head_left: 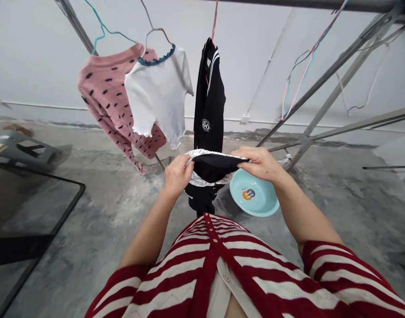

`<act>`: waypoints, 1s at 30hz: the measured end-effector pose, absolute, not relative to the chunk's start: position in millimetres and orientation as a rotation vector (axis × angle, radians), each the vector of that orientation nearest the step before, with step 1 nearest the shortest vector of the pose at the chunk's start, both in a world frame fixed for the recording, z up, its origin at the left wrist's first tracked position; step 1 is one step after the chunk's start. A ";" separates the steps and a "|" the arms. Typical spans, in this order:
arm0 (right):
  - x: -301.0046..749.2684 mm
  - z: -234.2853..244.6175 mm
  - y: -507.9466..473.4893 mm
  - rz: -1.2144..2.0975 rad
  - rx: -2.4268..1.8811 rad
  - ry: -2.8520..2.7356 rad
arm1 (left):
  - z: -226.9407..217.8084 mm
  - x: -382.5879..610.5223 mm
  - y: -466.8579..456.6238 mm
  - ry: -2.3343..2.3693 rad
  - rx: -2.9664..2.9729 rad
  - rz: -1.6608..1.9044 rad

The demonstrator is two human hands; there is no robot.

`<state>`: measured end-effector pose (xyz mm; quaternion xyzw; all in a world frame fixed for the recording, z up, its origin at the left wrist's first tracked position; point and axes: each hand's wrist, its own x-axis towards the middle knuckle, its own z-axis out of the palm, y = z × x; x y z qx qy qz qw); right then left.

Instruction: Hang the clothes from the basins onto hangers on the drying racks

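Note:
My left hand [178, 175] pinches one end of a garment with a black inside and white patterned fabric [217, 167], and my right hand [259, 163] pinches its other end. The opening is stretched between them in front of my waist; I cannot tell which kind of garment it is. Just beyond it, a black jacket [209, 110] with white stripes and a round emblem hangs from a pink hanger [215, 20]. To its left, a white short-sleeved top [159, 90] hangs overlapping a pink sweater [106, 84] with black marks.
A light blue basin [265, 205] stands on the floor below my right hand. The metal rack's bar [288, 3] runs overhead, with slanted legs [321, 110] at right. Bare hangers [300, 79] hang there. At left are a grey stool [33, 150] and a black metal frame [61, 225].

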<state>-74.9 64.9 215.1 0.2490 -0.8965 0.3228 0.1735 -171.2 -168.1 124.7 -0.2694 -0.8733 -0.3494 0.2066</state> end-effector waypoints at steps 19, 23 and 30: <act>-76.3 157.9 113.8 0.062 -0.397 -2.612 | 137.4 -139.1 -168.3 -2.283 -0.671 -0.748; -59.5 141.3 95.7 0.160 -0.068 -2.804 | 126.5 -144.7 -169.5 -2.308 -0.360 -1.224; -56.0 149.9 122.3 0.708 0.200 -2.914 | 143.9 -121.0 -173.2 -2.333 -0.237 -1.264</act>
